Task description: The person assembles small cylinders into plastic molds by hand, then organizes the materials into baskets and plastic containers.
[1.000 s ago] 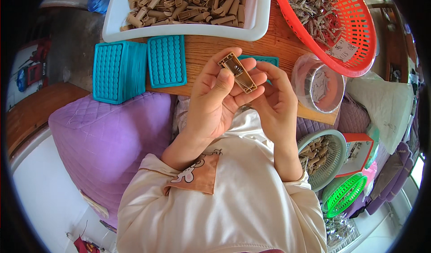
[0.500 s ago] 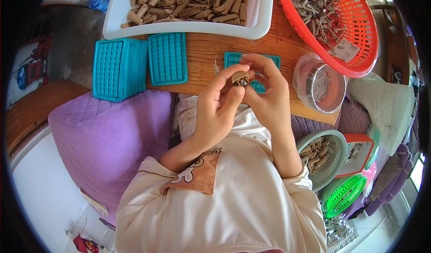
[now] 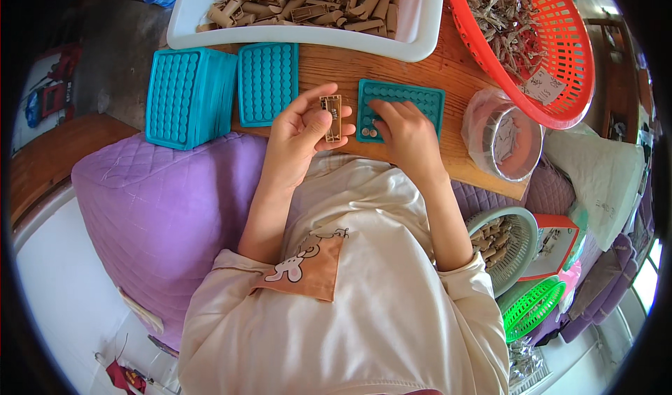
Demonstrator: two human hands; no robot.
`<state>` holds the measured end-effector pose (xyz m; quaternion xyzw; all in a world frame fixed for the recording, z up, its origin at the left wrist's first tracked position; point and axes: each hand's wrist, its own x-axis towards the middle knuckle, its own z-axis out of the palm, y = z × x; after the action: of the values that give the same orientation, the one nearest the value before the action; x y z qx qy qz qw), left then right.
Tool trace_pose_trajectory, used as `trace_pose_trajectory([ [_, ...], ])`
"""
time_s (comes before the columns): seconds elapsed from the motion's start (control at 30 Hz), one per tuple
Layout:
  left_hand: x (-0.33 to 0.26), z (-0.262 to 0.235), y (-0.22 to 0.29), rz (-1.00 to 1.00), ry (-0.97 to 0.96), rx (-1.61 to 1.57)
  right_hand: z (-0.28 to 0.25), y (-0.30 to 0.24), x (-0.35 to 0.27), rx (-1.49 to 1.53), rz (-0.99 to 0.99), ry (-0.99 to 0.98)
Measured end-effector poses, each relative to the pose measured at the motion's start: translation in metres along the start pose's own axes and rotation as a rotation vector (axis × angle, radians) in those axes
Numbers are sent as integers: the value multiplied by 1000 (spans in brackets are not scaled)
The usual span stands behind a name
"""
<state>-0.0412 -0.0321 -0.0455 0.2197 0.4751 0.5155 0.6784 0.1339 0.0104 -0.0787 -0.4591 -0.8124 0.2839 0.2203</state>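
Observation:
My left hand (image 3: 294,143) grips a small brown plastic housing (image 3: 332,118), its open, hollow side turned up and some fittings showing inside. To the right, my right hand (image 3: 414,139) reaches over a teal tray (image 3: 420,95) with rows of round pockets. Its fingers are bent down and drawn together at the pockets; whether something is between the fingertips is hidden. Two small silvery discs (image 3: 369,133), like button cells, lie in the tray's near left corner, close to my right thumb.
A white bin (image 3: 427,41) of brown housings stands at the back. Stacked teal trays (image 3: 183,97) and another teal tray (image 3: 268,83) sit left. Right are a red basket (image 3: 584,66) of wired parts, a lined round tub (image 3: 521,160) and a grey basket (image 3: 521,255) of housings.
My hands were together around the brown housing. They have parted: my left hand moved left with the housing, and my right hand came down onto the teal tray.

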Motion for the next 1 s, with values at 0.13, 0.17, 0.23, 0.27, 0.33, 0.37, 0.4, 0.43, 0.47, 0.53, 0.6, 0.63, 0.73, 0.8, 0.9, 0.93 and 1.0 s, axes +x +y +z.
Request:
trace_pose_trajectory([
  [0.13, 0, -2, -2, -26, -30, -4, 2, 4, 1, -107, -113, -55],
  [0.17, 0, -2, -2, -39, -31, 0, 2, 5, 2, -121, -122, -49],
  [0.23, -1, -2, -2, -47, -31, 4, 3, 4, 1, -136, -116, -33],
  [0.27, -2, -2, -2, -46, -34, 4, 3, 4, 1, -150, -109, -14],
  [0.33, -3, -3, -2, -45, -36, 2, 2, 0, 2, -111, -116, 12],
  [0.37, -2, -3, -2, -47, -43, -5, 1, -2, 3, -70, -119, 36],
  [0.4, -2, -4, -3, -49, -50, -11, 0, -4, 3, -71, -119, 35],
  [0.43, -3, -4, -3, -49, -50, -12, -1, -6, 4, -74, -2, -7],
  [0.47, -3, -5, -2, -51, -55, -11, -1, -7, 4, -78, 114, -49],
  [0.53, -4, -5, -2, -52, -62, -10, -1, -6, 7, -98, 165, -80],
  [0.6, -4, -4, -2, -62, -65, -7, 0, -4, 9, -119, 217, -111],
  [0.63, -5, -5, -2, -60, -63, -7, 1, -2, 9, -117, 233, -119],
  [0.73, -6, -5, -1, -64, -68, -1, 1, -1, 9, -147, 229, -112],
  [0.8, -6, -4, 0, -84, -73, 27, -3, -3, 10, -180, 211, -98],
  [0.9, -7, -3, 1, -98, -76, 48, -17, -17, 12, 37, 167, -28],
  [0.93, -7, -3, -1, -97, -75, 47, -22, -28, 12, 157, 152, 35],
  [1.0, -6, -4, -7, -79, -104, 22, -19, -40, 9, 279, 135, 96],
])
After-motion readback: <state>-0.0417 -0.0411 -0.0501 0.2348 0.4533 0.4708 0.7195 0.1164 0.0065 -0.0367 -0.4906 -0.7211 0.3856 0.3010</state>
